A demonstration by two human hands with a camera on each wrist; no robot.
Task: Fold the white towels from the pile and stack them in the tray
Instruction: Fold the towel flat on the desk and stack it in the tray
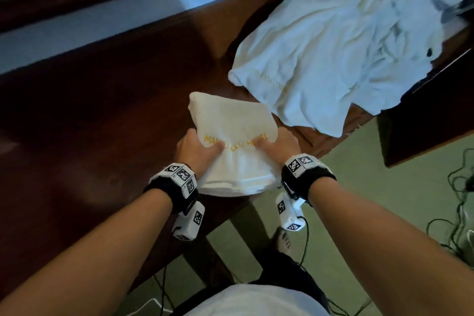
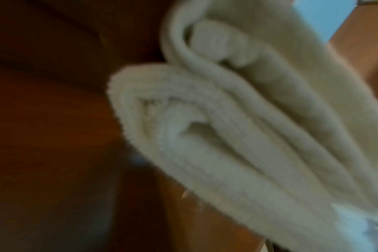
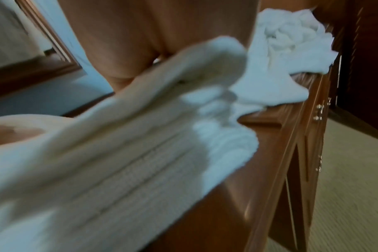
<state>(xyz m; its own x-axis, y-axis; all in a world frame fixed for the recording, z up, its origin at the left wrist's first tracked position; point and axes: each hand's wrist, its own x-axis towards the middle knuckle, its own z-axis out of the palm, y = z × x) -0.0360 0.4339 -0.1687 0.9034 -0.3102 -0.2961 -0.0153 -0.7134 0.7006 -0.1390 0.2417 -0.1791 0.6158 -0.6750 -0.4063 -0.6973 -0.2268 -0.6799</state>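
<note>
Folded towel (image 1: 234,141) between both hands

Dark wooden table (image 1: 102,115) (cables (image 1: 459,187) beside)

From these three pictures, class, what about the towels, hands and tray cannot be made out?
- Tray: in no view.
- Fingers of left hand and right hand: head view, tucked under the folded towel.
- Yellow lettering: head view, thumbs cover part.
- Towel's layer count: wrist views, blurred.
- Pile: head view, far side cut off by the edge.
</note>
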